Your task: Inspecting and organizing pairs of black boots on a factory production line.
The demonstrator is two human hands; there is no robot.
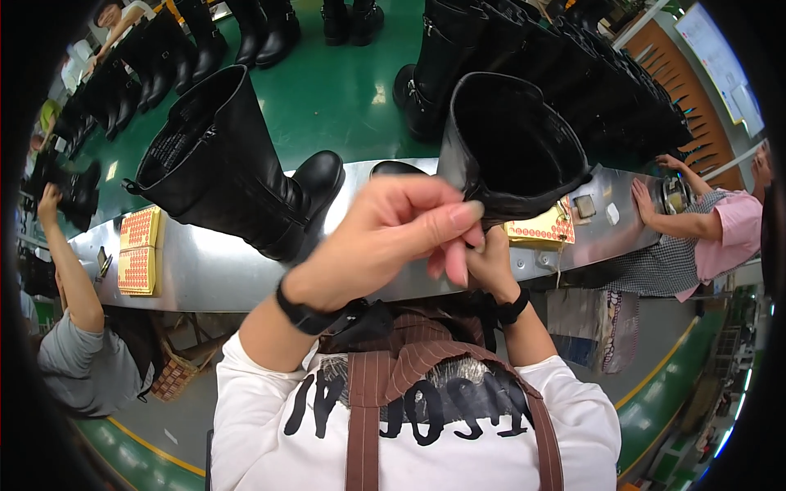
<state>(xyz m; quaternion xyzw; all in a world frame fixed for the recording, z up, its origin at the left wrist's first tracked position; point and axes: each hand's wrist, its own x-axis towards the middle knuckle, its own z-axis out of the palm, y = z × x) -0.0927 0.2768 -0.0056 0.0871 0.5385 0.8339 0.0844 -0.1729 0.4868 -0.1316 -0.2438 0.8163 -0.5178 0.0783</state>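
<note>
- Apron straps [364, 417], brown, over white top w/ dark lettering, nearest the camera; both forearms rise from it, a black band on each wrist.
- Left hand [385, 237]: raised in front of the chest, thumb & fingers [458, 217] pinched together at the tips, meeting the rim of the boot shaft. Whether sth small sits in the pinch, can't tell – too small/hidden.
- Right hand [491, 266]: tucked just behind/under the left, mostly hidden; seems closed at the lower rim of the same shaft, but how far closed can't be made out.
- Boot [512, 139]: tall, black, shaft mouth tilted twd the person, dark lining showing; held up above the near edge of the tabletop [213, 270], shiny metal, running left to right.
- Doing it well (my read): steady the rim w/ right hand, keep the left pinch light & at the edge only, so the shaft doesn't crease or tip fwd.
- On the tabletop: second tall boot [237, 180] to the left, leaning; sheets of red-dot stickers [137, 250] far left, another sheet [544, 229] by the held boot.
- Further: co-workers either side, green floor [336, 90], rows of black boots behind.
</note>
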